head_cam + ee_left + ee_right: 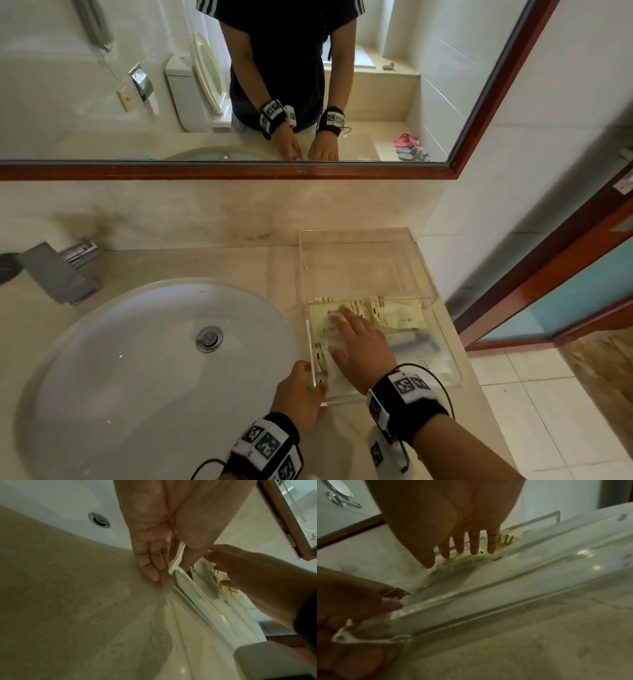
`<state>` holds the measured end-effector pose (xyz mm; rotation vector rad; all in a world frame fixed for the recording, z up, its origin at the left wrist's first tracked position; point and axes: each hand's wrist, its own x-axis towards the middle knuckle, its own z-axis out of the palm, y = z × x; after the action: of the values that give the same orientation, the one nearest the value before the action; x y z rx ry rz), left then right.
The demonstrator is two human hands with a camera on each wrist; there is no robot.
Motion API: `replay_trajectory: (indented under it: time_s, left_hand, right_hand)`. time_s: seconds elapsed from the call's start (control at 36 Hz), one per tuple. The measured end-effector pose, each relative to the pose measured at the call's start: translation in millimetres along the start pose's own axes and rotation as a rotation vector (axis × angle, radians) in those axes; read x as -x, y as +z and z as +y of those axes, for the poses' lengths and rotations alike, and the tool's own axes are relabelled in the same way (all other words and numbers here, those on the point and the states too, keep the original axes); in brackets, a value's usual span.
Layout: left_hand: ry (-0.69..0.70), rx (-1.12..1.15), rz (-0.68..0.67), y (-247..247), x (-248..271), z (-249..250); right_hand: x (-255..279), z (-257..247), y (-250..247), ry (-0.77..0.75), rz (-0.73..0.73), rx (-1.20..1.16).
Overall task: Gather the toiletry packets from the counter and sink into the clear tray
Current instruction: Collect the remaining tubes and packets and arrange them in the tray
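Note:
The clear tray [358, 270] stands on the counter to the right of the sink. Several pale yellow and white toiletry packets [400, 315] lie in its near half. My right hand [352, 337] lies flat on the left packets [505, 540], its fingers [475, 545] straight and spread. My left hand [306, 383] is at the tray's near left corner. There its fingers [154, 568] lie along the outside of the tray wall [197, 601] and the thumb reaches over the rim to the inside, pinching the wall. A packet edge [176, 561] sticks up beside that thumb.
The white sink [137, 359] with its drain [209, 337] fills the left of the counter, with the faucet [58, 274] behind it. A wood-framed mirror [239, 171] hangs above. The counter ends just right of the tray, near a door frame [534, 301].

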<state>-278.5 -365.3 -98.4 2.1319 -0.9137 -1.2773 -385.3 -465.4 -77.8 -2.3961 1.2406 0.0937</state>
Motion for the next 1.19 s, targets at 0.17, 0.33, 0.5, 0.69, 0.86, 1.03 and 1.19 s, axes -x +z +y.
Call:
replay_trajectory:
  time_s: [0.17, 0.33, 0.5, 0.69, 0.86, 1.03, 1.19]
  left_hand:
    - [0.054, -0.002, 0.021, -1.1, 3.8, 0.1]
    - [0.119, 0.005, 0.066, -7.0, 3.7, 5.2]
    - [0.077, 0.087, 0.067, -11.3, -0.8, 9.7]
    - [0.002, 0.186, 0.064, -14.2, -8.1, 13.5]
    - [-0.059, 0.252, 0.052, -12.9, -13.4, 12.5]
    - [-0.099, 0.260, 0.044, -11.2, -15.3, 11.1]
    - [-0.105, 0.268, 0.026, -11.9, -22.0, 6.1]
  right_hand:
    - [-5.3, 1.8, 5.9, 0.022, -0.034, 0.040]
    - [-6.3, 1.5, 6.5, 0.031, -0.003, 0.027]
    - [-0.3, 8.2, -2.5, 0.011, 0.037, -0.090]
    - [51.4, 57.9, -14.5, 0.360, 0.540, -0.099]
    - [72.1, 103.9, -7.2, 0.891, 0.481, -0.489]
    - [62.8, 109.4, -6.9, 0.806, 0.472, -0.645]
    - [58.4, 109.0, -4.5, 0.792, 0.425, -0.598]
